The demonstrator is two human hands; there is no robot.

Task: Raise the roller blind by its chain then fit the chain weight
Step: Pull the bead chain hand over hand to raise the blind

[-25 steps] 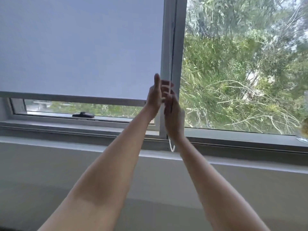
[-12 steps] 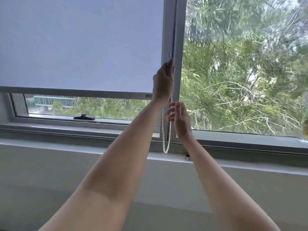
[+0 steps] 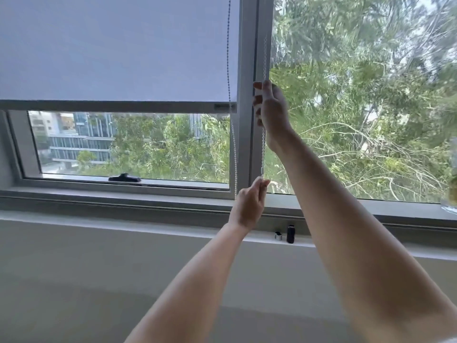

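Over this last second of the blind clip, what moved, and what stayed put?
The hands swapped heights: the right hand went up the bead chain and grips it high, while the left hand dropped and pinches it low. The roller blind rose, baring more glass. The two small pieces lie untouched on the ledge.

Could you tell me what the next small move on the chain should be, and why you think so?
Probably pull down with the right hand, which grips the white beaded chain high up, while the left hand lets go low and reaches up again. The pale grey roller blind covers most of its pane, and the small black cylindrical weight stands unfitted on the sill.
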